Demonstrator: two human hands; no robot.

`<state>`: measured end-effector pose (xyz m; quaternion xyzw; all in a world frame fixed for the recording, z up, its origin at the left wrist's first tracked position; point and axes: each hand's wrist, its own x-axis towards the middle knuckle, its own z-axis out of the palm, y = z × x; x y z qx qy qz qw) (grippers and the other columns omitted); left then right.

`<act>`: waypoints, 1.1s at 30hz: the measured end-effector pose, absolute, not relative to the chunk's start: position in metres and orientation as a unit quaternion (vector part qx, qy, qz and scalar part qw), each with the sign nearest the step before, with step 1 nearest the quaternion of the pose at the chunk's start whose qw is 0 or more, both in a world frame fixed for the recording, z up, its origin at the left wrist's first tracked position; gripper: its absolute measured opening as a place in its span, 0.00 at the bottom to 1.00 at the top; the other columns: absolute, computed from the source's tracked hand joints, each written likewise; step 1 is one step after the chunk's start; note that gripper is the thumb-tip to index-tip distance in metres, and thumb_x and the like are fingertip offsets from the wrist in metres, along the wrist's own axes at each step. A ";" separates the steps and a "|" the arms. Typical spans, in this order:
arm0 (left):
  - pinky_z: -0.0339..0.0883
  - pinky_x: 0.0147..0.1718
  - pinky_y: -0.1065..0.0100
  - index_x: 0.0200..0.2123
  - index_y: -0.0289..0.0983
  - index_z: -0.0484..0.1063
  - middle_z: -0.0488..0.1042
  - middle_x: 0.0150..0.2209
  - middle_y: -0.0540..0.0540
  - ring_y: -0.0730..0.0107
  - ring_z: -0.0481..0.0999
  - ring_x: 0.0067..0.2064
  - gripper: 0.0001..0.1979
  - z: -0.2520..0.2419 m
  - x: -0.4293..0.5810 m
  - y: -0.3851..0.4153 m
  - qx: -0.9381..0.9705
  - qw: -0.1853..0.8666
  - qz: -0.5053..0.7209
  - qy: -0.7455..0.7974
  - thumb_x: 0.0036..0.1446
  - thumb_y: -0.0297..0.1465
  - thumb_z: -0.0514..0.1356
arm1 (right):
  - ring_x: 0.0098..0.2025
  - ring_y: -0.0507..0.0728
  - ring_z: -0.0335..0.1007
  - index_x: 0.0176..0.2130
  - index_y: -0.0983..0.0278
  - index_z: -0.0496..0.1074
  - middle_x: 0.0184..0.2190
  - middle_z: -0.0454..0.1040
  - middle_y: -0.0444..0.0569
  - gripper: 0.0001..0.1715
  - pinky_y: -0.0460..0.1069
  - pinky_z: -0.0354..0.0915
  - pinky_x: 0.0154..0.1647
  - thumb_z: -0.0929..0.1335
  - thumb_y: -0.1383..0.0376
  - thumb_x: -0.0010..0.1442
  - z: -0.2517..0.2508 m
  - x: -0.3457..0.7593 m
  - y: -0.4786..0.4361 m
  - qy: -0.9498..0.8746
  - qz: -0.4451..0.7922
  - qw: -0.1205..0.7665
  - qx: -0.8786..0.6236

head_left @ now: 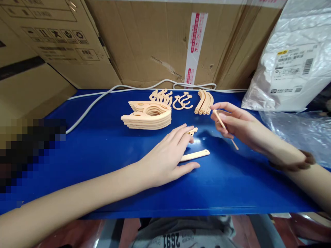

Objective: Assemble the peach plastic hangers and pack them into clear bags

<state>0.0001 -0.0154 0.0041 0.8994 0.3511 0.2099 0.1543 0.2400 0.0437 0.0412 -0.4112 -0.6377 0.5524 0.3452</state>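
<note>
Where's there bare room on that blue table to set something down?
The blue table is bare left of the stacked pieces, toward the white cable, and between the right hand and the front edge. Crowded: the back middle, with hooked pieces and curved bars, and under the left hand.

Above the blue counter [90,151], the right hand [234,119] pinches a slender pale piece [220,120] — the left hand [169,155] lies palm-down, covering one end of a pale bar [195,155]. Beyond: a stack of curved frames [147,123], 2 clusters of hooks [162,97], curved bars [204,103] — then cardboard [155,38].
</note>
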 end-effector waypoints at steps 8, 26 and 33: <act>0.58 0.64 0.50 0.46 0.33 0.65 0.58 0.66 0.32 0.49 0.56 0.68 0.12 -0.001 -0.002 -0.013 0.917 0.109 0.198 0.329 0.65 0.37 0.57 | 0.31 0.55 0.67 0.55 0.61 0.69 0.32 0.73 0.46 0.25 0.50 0.64 0.32 0.67 0.52 0.63 0.031 0.239 0.033 -0.785 0.325 0.265 -0.456; 0.60 0.63 0.52 0.42 0.36 0.64 0.61 0.64 0.33 0.57 0.57 0.68 0.05 0.002 -0.005 -0.009 0.904 0.152 0.239 0.320 0.69 0.30 0.50 | 0.24 0.53 0.65 0.31 0.58 0.64 0.23 0.70 0.42 0.21 0.49 0.60 0.32 0.55 0.54 0.71 0.038 0.240 0.026 -0.869 0.257 0.143 -0.398; 0.57 0.65 0.53 0.42 0.37 0.61 0.60 0.64 0.33 0.60 0.55 0.69 0.02 0.001 -0.006 -0.007 0.890 0.183 0.258 0.328 0.69 0.28 0.50 | 0.23 0.53 0.62 0.28 0.58 0.63 0.22 0.68 0.43 0.22 0.49 0.54 0.28 0.56 0.54 0.71 0.041 0.239 0.022 -0.882 0.257 0.104 -0.380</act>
